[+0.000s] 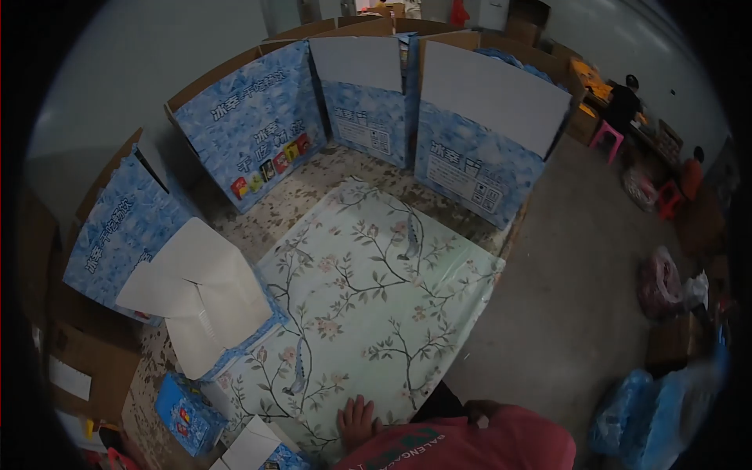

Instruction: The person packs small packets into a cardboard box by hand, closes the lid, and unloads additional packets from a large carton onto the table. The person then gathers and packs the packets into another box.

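In the head view, the left hand [357, 423] is at the near edge of the table, palm down with its fingers slightly apart, resting on a flowered sheet [345, 270] and gripping nothing. The right hand cannot be made out, so its state cannot be told. The sheet spreads over the middle and near part of the mottled tabletop [286, 215]. On its left side lies a white-flapped box [205, 301] with blue edges. Nearer, left of the hand, are a small blue box [188, 415] and, closer to the hand, a box with a pale flap [251, 448]. Four blue-printed cartons form an arc: one at left [125, 235], then three along the far side [251, 125]. Far right, a person in dark clothes [624, 103] is by a pink stool [608, 138]; near right are blue plastic bags [650, 419].
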Available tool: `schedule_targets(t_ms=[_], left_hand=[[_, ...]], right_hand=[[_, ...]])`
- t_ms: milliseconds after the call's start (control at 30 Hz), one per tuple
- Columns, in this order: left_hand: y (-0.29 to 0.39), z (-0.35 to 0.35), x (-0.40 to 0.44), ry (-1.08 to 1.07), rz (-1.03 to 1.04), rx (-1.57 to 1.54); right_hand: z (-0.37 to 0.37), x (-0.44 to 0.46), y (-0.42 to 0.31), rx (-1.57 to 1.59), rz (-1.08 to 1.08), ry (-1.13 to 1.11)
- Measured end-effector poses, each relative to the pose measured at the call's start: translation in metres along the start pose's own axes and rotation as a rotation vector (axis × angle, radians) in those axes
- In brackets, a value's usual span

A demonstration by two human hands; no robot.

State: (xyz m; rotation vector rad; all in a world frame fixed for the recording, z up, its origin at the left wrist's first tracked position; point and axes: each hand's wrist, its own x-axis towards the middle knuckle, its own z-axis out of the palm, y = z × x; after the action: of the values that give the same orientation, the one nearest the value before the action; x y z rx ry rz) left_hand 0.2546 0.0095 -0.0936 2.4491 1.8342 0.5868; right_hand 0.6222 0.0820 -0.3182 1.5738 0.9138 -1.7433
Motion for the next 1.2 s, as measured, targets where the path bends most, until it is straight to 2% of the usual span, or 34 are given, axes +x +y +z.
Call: schedule_targets(t_ms=[67, 100, 133, 167, 200, 300, 400, 467, 533, 567, 633, 667, 733, 900, 1033, 1067, 1133, 1200], left_hand=[[0.007, -0.018, 0.008, -0.101, -0.121, -0.123], [0.008, -0.020, 0.008, -0.107, -0.108, -0.130], [0.009, -0.020, 0.010, -0.095, -0.116, -0.138], [0.011, -0.022, 0.011, -0.084, -0.122, -0.145], [0.013, -0.025, 0.011, -0.085, -0.107, -0.151], [0.018, -0.028, 0.012, -0.053, -0.128, -0.191], [0.018, -0.020, 0.022, -0.005, -0.126, -0.178], [0.019, -0.020, 0.034, -0.017, -0.216, -0.227], [0.028, -0.028, 0.070, 0.041, -0.196, -0.299], [0.031, -0.032, 0.093, 0.097, -0.169, -0.377], [0.030, -0.026, 0.137, 0.137, -0.144, -0.431], [0.031, -0.021, 0.159, 0.151, -0.131, -0.501], [0.042, -0.020, 0.203, 0.132, -0.100, -0.502], [0.065, 0.003, 0.254, 0.047, -0.031, -0.486], [0.055, 0.034, 0.226, -0.020, -0.013, -0.350], [0.052, 0.036, 0.214, -0.008, -0.071, -0.343], [0.040, 0.033, 0.190, -0.007, -0.010, -0.209], [0.026, 0.021, 0.173, 0.007, -0.045, -0.190]], right_hand=[[0.017, 0.008, 0.025, 0.059, 0.002, -0.009], [-0.006, -0.006, 0.025, -0.392, -0.351, 0.058], [-0.034, -0.034, -0.003, -0.144, -0.117, -0.063], [-0.038, -0.154, -0.031, -0.149, -0.274, 0.046], [-0.061, -0.186, -0.031, -0.267, -0.573, 0.043], [-0.090, -0.354, -0.060, 0.008, -0.916, 0.433], [-0.162, -0.412, -0.056, 0.234, -1.255, 0.915], [-0.214, -0.437, -0.051, 0.493, -1.354, 1.080], [-0.234, -0.469, -0.053, 0.785, -1.291, 1.296], [-0.245, -0.472, -0.060, 0.788, -1.313, 1.295], [-0.261, -0.492, -0.080, 0.468, -1.324, 2.246], [-0.269, -0.502, -0.089, 0.475, -1.341, 2.257], [-0.244, -0.537, -0.117, 0.036, -1.476, 2.542], [-0.245, -0.545, -0.145, -0.108, -1.384, 2.527], [-0.266, -0.536, -0.137, -0.164, -1.305, 2.545], [-0.269, -0.535, -0.134, -0.203, -1.289, 2.544], [-0.269, -0.533, -0.132, -0.175, -1.272, 2.511], [-0.258, -0.525, -0.136, -0.013, -1.269, 2.442]])
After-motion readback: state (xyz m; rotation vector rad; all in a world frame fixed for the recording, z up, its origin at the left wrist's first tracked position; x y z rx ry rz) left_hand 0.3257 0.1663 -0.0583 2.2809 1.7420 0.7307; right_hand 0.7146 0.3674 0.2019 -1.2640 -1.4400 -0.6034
